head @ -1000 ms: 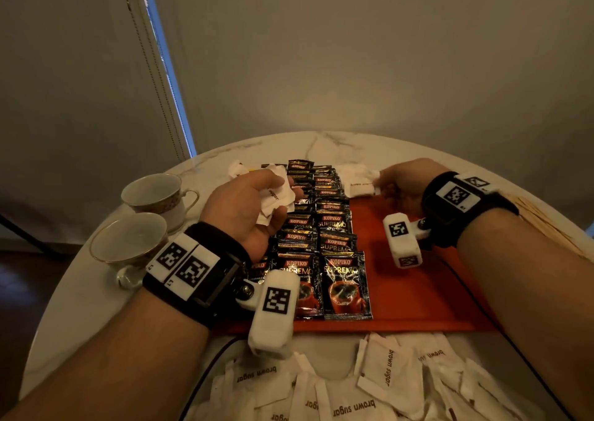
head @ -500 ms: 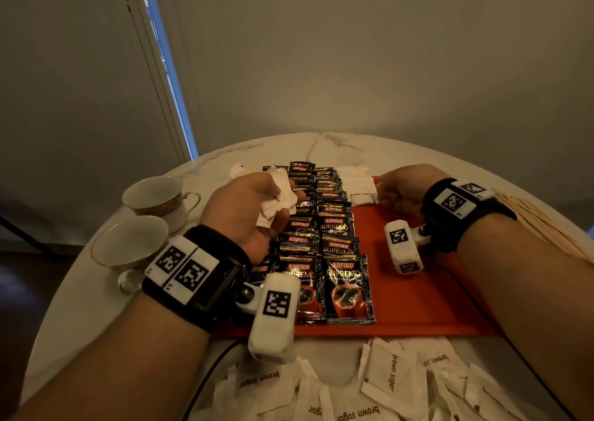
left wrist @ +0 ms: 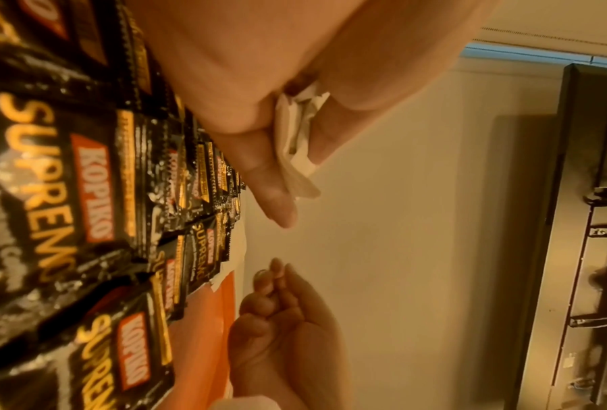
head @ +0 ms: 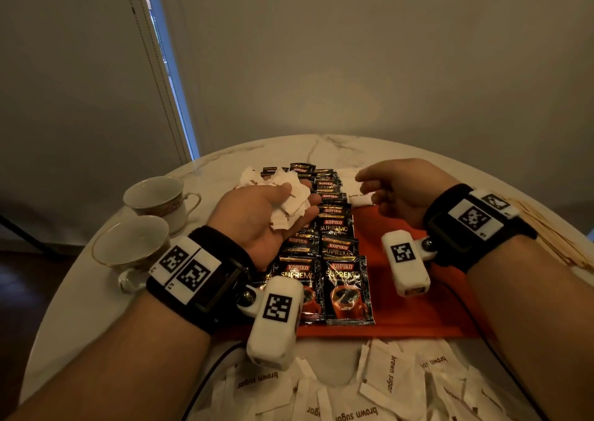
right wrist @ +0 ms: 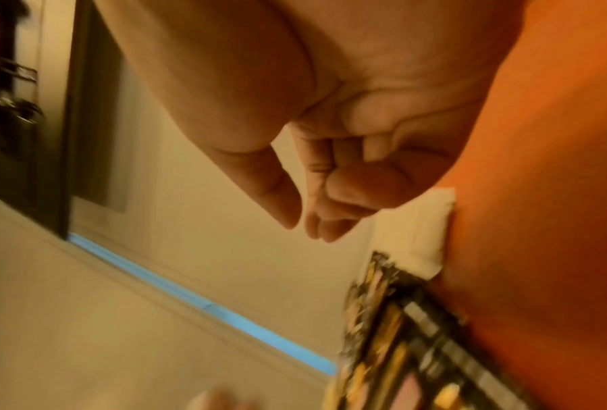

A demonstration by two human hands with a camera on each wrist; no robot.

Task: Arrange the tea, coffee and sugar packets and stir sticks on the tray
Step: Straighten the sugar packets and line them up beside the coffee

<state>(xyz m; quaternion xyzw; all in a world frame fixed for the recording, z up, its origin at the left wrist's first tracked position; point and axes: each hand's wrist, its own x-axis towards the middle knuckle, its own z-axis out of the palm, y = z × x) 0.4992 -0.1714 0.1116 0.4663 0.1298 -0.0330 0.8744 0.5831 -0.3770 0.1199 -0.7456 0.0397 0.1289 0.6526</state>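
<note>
Worn: left wrist strap (head: 205, 292), wide and black, topped by two white plates (head: 184, 268) printed with black square codes; right wrist strap (head: 450, 227) alike. Below left hand (head: 257, 221) and right hand (head: 405, 192), a white boxy camera housing (head: 276, 321) with one code, on a screwed bracket (head: 247, 297). Thin black cable (head: 205, 385) trails from each; forearms bare.

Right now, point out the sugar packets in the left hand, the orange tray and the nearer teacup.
sugar packets (head: 291, 203): head view, on the crumpled white paper held in the left hand (head: 254, 221).
orange tray (head: 414, 317): head view, on its bare front right surface.
nearer teacup (head: 130, 242): head view, inside its bowl.
</note>
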